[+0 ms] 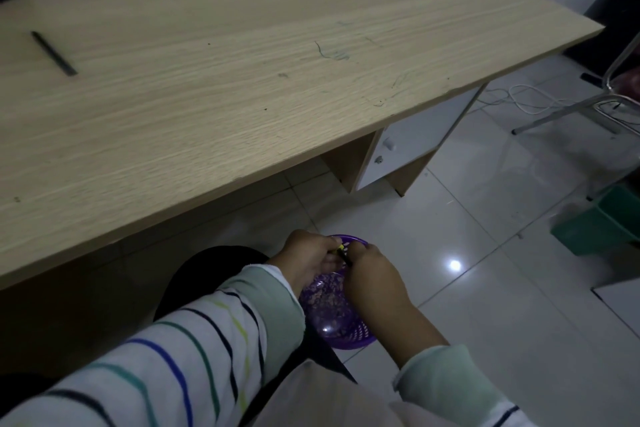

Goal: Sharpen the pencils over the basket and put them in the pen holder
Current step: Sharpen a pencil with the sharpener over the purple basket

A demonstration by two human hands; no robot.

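Just over the purple basket, a short black pencil with a yellow bit at its far end runs between both hands. The left grip curls round that far end, and the right grip pinches the near end. Pale shavings lie in the basket. Another dark pencil lies well apart on the wooden counter.

- Our left forearm lies in from the lower left in a striped sleeve, wrist straight
- Our left hand is knuckles up, fingers curled down round a small yellow piece
- Our right forearm, bare past a pale cuff, angles in from the lower right
- Our right hand sits right against the left, fingertips pinching a dark pencil
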